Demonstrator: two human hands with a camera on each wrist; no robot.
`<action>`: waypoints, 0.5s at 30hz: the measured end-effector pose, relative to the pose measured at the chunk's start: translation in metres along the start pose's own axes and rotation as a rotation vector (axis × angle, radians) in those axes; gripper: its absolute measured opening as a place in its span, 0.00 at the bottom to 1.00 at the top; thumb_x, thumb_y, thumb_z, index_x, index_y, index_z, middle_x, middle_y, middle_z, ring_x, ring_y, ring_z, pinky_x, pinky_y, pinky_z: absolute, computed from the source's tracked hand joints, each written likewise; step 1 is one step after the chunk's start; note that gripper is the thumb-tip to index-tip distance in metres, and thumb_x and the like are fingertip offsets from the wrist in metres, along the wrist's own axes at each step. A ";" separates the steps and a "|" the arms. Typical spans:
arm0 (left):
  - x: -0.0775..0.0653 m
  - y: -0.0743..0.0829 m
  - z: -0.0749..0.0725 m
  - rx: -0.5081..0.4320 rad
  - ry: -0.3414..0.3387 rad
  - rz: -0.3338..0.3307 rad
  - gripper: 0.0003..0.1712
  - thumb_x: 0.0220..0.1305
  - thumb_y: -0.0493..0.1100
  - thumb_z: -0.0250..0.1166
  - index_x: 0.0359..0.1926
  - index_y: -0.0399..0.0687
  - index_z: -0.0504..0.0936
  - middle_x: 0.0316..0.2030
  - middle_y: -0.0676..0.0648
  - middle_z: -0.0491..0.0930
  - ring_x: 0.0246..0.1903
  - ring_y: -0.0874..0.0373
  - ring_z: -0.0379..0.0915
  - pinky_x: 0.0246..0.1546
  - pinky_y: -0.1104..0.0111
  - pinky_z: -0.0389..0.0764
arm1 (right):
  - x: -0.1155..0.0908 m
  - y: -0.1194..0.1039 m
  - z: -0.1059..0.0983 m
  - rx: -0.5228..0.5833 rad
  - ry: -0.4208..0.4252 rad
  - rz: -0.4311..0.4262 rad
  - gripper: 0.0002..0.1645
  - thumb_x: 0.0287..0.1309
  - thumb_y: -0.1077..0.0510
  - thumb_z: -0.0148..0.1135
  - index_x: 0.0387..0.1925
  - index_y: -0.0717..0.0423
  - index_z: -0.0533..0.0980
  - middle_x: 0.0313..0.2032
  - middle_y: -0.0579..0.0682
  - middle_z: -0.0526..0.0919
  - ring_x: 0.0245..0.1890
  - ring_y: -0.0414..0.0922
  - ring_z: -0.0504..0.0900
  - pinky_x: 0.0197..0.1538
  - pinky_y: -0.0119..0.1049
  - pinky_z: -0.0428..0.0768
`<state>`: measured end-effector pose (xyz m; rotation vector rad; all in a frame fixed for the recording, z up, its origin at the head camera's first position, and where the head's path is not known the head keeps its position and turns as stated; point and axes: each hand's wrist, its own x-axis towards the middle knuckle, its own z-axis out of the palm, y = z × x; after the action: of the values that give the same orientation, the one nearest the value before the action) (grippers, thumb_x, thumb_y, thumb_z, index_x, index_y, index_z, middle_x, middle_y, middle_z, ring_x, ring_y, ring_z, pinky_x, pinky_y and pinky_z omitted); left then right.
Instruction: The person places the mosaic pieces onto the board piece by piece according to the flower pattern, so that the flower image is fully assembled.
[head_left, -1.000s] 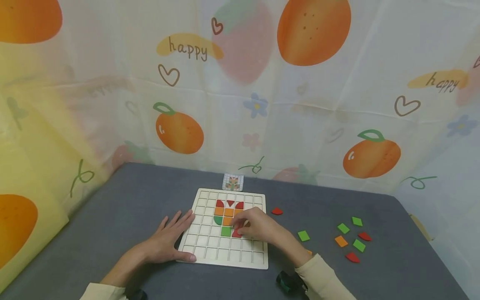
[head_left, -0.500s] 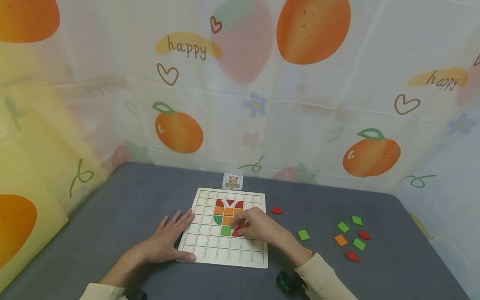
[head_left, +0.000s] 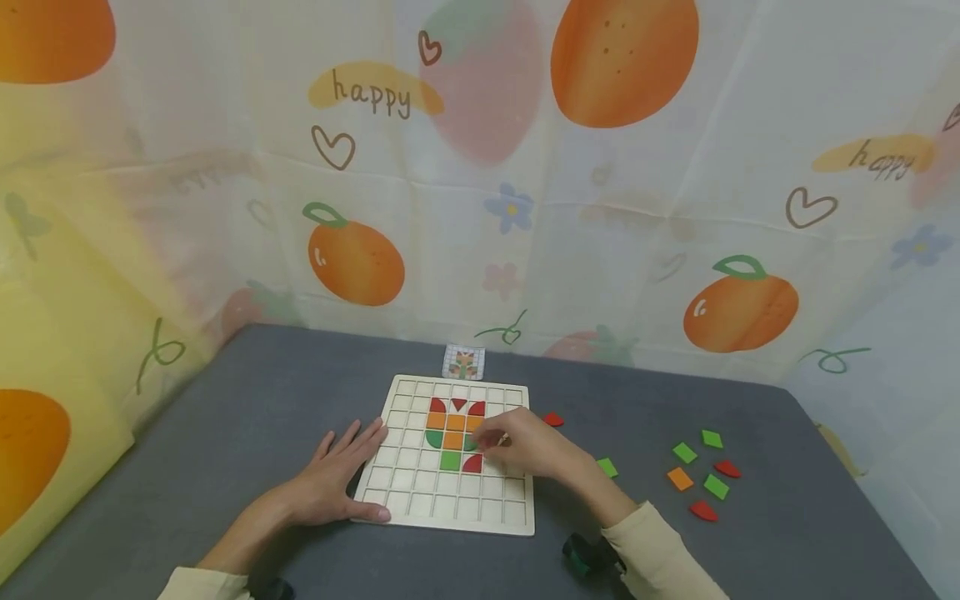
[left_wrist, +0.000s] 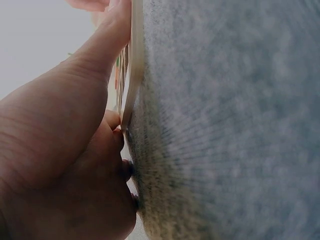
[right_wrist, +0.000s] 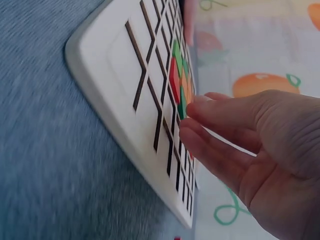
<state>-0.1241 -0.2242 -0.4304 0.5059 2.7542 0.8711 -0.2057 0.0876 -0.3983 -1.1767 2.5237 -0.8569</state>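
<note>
A pale gridded board (head_left: 420, 504) lies on the grey table. Near its middle, flat pieces form a tulip-like pattern: red pieces on top, orange squares (head_left: 453, 440) below, green curved pieces at the sides. A green square (head_left: 450, 460) and a red curved piece (head_left: 472, 463) sit lower down. My left hand (head_left: 337, 479) rests on the board's left edge, fingers extended and thumb at the near corner. My right hand (head_left: 536, 443) hovers over the pattern's right side. In the right wrist view its thumb and fingertips are slightly apart beside a dark green piece (right_wrist: 182, 105), with nothing visible between them.
A small pattern card (head_left: 463, 363) lies behind the board. Right of it are a red piece (head_left: 552, 419) and a green square (head_left: 607, 467). Farther right lie several loose green, orange and red pieces (head_left: 703, 510). A black object (head_left: 585, 555) is by the right sleeve.
My right hand has drawn slightly right from the pattern, uncovering the red curved piece and part of a green one. My left hand has stayed on the board's edge.
</note>
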 end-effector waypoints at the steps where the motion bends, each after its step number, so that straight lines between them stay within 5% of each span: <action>1: -0.001 0.000 -0.001 0.002 -0.004 -0.005 0.67 0.45 0.69 0.73 0.76 0.40 0.51 0.76 0.38 0.46 0.74 0.32 0.32 0.66 0.36 0.30 | -0.001 0.001 -0.001 -0.006 0.006 0.003 0.11 0.60 0.65 0.65 0.45 0.56 0.84 0.37 0.44 0.85 0.38 0.36 0.81 0.45 0.32 0.80; 15: 0.001 -0.011 0.006 0.015 0.042 0.024 0.68 0.44 0.73 0.71 0.76 0.42 0.53 0.76 0.39 0.48 0.74 0.34 0.34 0.66 0.37 0.31 | -0.027 0.043 -0.027 -0.137 0.179 0.114 0.13 0.60 0.65 0.66 0.47 0.60 0.82 0.41 0.51 0.86 0.41 0.46 0.84 0.45 0.41 0.82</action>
<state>-0.1260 -0.2286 -0.4418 0.5299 2.8004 0.8771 -0.2267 0.1407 -0.4035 -1.0222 2.8038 -0.8052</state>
